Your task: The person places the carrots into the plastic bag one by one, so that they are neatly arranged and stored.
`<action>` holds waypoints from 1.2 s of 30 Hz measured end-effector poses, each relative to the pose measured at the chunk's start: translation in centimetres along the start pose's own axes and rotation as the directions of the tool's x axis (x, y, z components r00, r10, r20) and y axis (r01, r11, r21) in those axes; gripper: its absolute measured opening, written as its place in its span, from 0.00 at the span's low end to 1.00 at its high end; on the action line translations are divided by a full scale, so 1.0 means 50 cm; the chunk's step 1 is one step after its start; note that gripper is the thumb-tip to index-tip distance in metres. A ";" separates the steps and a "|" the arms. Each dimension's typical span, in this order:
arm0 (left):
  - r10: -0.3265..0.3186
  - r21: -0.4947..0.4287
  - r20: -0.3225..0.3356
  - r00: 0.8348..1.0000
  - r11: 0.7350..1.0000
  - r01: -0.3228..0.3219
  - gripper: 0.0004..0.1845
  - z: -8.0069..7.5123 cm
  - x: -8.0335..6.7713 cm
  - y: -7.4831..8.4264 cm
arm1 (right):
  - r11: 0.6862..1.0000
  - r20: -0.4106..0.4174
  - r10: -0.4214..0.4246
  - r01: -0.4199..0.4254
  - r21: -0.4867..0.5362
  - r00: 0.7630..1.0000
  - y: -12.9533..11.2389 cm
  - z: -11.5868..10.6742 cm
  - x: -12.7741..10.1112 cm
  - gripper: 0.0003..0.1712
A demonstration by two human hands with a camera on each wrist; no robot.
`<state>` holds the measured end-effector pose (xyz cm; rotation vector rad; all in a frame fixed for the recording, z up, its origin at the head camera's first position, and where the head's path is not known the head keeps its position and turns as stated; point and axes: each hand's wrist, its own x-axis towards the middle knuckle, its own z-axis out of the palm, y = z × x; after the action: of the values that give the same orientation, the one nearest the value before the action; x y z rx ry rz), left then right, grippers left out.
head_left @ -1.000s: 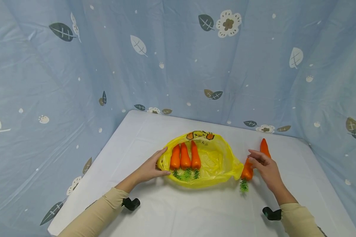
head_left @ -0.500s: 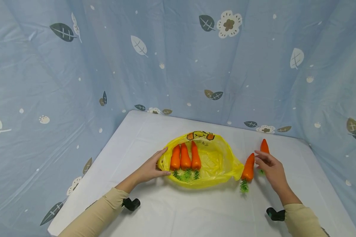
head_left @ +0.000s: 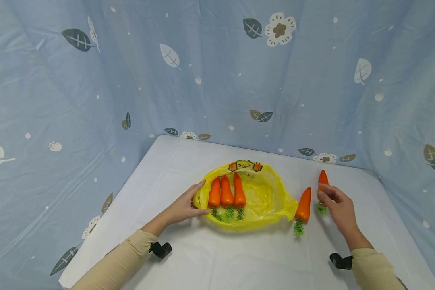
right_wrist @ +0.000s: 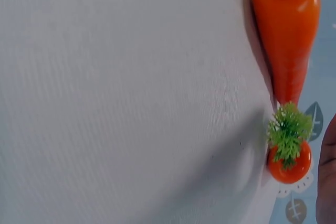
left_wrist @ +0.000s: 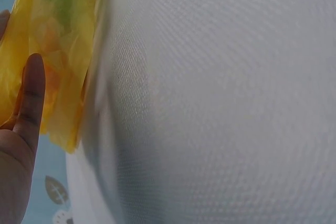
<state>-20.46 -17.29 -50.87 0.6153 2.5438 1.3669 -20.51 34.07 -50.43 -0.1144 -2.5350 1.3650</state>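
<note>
An open yellow plastic bag point(head_left: 262, 197) lies on the table with three orange carrots point(head_left: 226, 192) with green tops inside its left part. My left hand point(head_left: 183, 206) rests against the bag's left end, its thumb point(left_wrist: 32, 98) stretched along the near side and its fingers along the far side. Just right of the bag lies a loose carrot point(head_left: 303, 207). My right hand point(head_left: 338, 205) is at the far-right carrot point(head_left: 323, 177), with fingertips right over its middle. The right wrist view shows that carrot's leafy top point(right_wrist: 290, 127) and the edge of my hand beside it.
A white cloth point(head_left: 239, 262) covers the table. Blue patterned curtain point(head_left: 217, 80) hangs behind it and along both sides. A black wrist-camera mount point(head_left: 340, 262) sits by the right sleeve and another black mount point(head_left: 160, 249) by the left.
My right hand has moved rightward, from over the carrot beside the bag to the far-right one. Both carrots lie where they were. The left hand and bag have stayed in place.
</note>
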 end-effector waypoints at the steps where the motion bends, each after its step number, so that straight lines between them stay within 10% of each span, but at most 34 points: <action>1: 0.002 0.001 -0.001 1.000 1.000 -0.002 0.54 0.000 0.000 -0.001 | 1.000 -0.006 -0.001 0.001 0.005 1.000 0.003 -0.001 0.002 0.26; 36: 0.005 -0.010 0.008 1.000 1.000 -0.005 0.54 -0.003 -0.002 0.015 | 0.975 -0.017 0.133 -0.134 -0.179 0.991 0.060 -0.004 0.030 0.32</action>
<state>-20.20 -17.06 -50.17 0.6244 2.5290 1.3755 -22.04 36.19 -52.55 -0.3272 -2.6846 1.1755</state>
